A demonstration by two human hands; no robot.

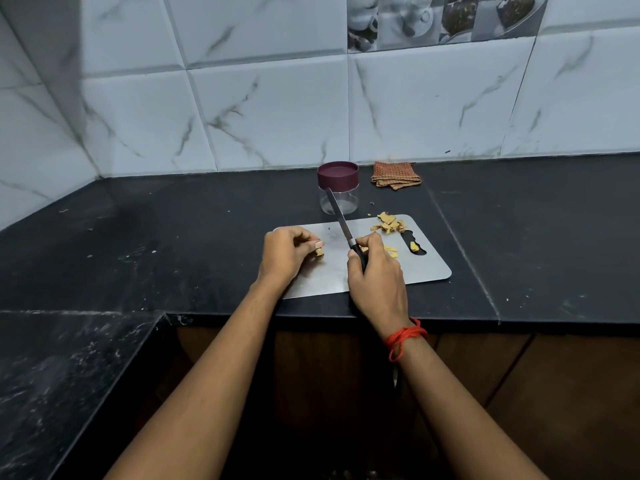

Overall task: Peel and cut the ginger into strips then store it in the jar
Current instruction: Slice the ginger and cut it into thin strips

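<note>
Red thread band [403, 337] on the wearer's right wrist is closest to the cam. Both bare forearms reach up to a flat rectangular brushed-steel cutting board [426, 268] w/ rounded corners, lying on a black speckled stone counter [173, 237].

I read the left hand [287, 251] at the board's left edge, fingers curled in. Thumb and fingertips pinch a small yellow-tan ginger chunk [319, 251]. Can't tell if it touches the steel, and it's too small for me to call its long axis.

Right hand [375, 271] sits at the board's near edge, approx centre, fist closed round the black handle of a slim steel-bladed knife [341, 223]. Blade's long axis runs from that hand away from me and a bit left, tip pointing past the board's far edge. In my view the tip overlaps a clear round jar [338, 187] w/ maroon lid on, standing just beyond that edge.

Few thin pale-yellow ginger strips [391, 250] lie on the board just right of the right hand. Heap of ragged tan peel scraps [389, 223] sits at the board's far right corner. One yellow scrap [413, 245] lies in the wavy handle slot on the board's right side.

Folded orange-brown checked cloth [396, 174] is beyond the far right corner, against grey-veined white wall tiles [277, 116].
</note>
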